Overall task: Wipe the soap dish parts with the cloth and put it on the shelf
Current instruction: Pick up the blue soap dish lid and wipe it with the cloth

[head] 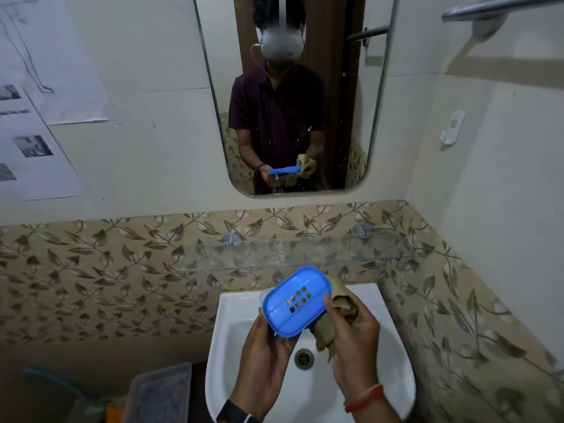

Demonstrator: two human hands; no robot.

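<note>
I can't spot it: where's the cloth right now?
In the head view, the cloth is bunched in the right hand, against the blue dish, above the sink.

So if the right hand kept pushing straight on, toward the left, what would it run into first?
Most likely the blue soap dish. The right hand, holding the cloth, sits right beside the dish's edge, thumb already at the rim. Depth is hard to judge, but nothing else lies between them.
</note>
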